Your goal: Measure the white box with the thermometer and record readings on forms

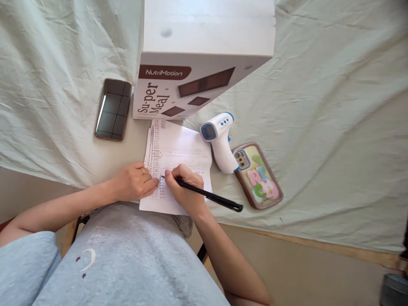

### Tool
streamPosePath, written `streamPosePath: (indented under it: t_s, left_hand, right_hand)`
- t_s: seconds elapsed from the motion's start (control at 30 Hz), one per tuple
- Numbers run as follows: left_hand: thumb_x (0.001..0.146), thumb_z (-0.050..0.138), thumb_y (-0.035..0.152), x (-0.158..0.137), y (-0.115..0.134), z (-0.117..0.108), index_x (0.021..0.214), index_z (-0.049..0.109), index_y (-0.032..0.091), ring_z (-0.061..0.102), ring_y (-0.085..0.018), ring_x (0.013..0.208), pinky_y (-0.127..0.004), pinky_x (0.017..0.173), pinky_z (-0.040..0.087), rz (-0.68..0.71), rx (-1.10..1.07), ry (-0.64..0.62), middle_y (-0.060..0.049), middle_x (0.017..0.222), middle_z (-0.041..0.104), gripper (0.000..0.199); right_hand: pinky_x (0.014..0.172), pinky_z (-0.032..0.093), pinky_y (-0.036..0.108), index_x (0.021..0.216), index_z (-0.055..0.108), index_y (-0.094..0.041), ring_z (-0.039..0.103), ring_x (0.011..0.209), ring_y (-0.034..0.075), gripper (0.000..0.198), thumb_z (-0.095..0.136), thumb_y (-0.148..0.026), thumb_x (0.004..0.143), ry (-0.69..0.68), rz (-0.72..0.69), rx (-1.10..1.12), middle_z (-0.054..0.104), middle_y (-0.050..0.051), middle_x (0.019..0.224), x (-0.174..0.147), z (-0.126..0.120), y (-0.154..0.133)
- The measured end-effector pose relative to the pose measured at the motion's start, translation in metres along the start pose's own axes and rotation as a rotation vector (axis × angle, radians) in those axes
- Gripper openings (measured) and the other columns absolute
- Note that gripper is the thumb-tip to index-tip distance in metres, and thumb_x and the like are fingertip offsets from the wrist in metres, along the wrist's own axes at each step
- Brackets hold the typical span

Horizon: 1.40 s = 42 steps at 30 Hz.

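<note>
A black pen [219, 199] is gripped in my right hand [188, 187], its tip on the paper at a column of handwriting. Under both hands lies a small stack of white papers [188, 146], with dense written marks down the left side and faint print on the top sheet. My left hand [137, 182], with a ring on one finger, rests flat over the left edge of the stack. Its fingers are slightly bent and hold nothing. Touching the stack's right side is a white and blue infrared thermometer [221, 146].
A tall white box [204, 29] printed "NutriMotion Su-per Meal" stands just behind the papers. Left of it lies a dark smartphone [113, 109]. A phone in a colourful case [259, 176] lies beside the thermometer. A wrinkled pale cloth [325, 127] covers the table.
</note>
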<state>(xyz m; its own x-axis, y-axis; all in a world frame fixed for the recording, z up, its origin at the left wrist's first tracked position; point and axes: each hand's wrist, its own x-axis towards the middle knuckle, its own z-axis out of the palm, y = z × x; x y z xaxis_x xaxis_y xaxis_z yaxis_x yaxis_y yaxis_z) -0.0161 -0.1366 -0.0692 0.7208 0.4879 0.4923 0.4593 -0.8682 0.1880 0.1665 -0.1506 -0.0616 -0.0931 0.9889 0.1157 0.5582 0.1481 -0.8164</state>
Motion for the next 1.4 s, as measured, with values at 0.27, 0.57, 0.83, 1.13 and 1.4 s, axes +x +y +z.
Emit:
streamPosePath:
  t_s: [0.27, 0.57, 0.83, 1.13, 1.4]
  left_hand:
    - [0.091, 0.055, 0.019, -0.0002, 0.0, 0.0006, 0.068, 0.059, 0.016, 0.053, -0.01, 0.053, -0.027, 0.06, 0.041, -0.002, -0.002, 0.01, 0.004, 0.055, 0.059, 0.023]
    - [0.09, 0.056, 0.019, 0.0005, 0.0004, 0.0009, 0.068, 0.06, 0.016, 0.054, -0.01, 0.053, -0.027, 0.059, 0.041, -0.003, -0.003, 0.021, 0.004, 0.053, 0.059, 0.023]
    - [0.091, 0.056, 0.019, 0.0002, 0.0002, 0.0004, 0.069, 0.06, 0.016, 0.054, -0.01, 0.053, -0.027, 0.06, 0.041, -0.006, -0.002, 0.009, 0.004, 0.054, 0.06, 0.023]
    - [0.093, 0.052, 0.019, -0.0009, 0.0003, 0.0008, 0.068, 0.058, 0.017, 0.055, -0.01, 0.055, -0.027, 0.062, 0.04, -0.007, -0.005, -0.021, 0.004, 0.055, 0.06, 0.025]
    - [0.091, 0.054, 0.018, -0.0011, 0.0005, 0.0003, 0.068, 0.057, 0.017, 0.055, -0.01, 0.056, -0.027, 0.062, 0.04, -0.011, -0.009, -0.026, 0.003, 0.056, 0.061, 0.023]
  right_hand:
    - [0.042, 0.031, 0.022, 0.057, 0.038, -0.023, 0.036, 0.04, 0.008, 0.031, 0.055, -0.023, 0.082, 0.016, 0.014, -0.013, 0.041, -0.008, 0.045, 0.0001, -0.0014, -0.001]
    - [0.043, 0.03, 0.023, 0.057, 0.034, -0.024, 0.033, 0.04, 0.008, 0.031, 0.053, -0.023, 0.082, 0.023, 0.026, -0.042, 0.038, -0.008, 0.045, 0.0007, -0.0007, -0.0039]
    - [0.044, 0.032, 0.024, 0.057, 0.036, -0.024, 0.037, 0.041, 0.009, 0.03, 0.053, -0.025, 0.082, 0.035, 0.086, -0.023, 0.041, -0.007, 0.045, 0.0005, -0.0015, -0.0035]
    - [0.045, 0.031, 0.025, 0.058, 0.034, -0.025, 0.034, 0.042, 0.01, 0.03, 0.052, -0.024, 0.083, 0.031, 0.083, -0.056, 0.038, -0.007, 0.045, -0.0007, -0.0016, -0.0034]
    - [0.046, 0.036, 0.025, 0.061, 0.038, -0.024, 0.04, 0.044, 0.01, 0.03, 0.055, -0.027, 0.085, 0.077, 0.16, 0.065, 0.043, -0.007, 0.049, -0.0068, -0.0028, 0.0037]
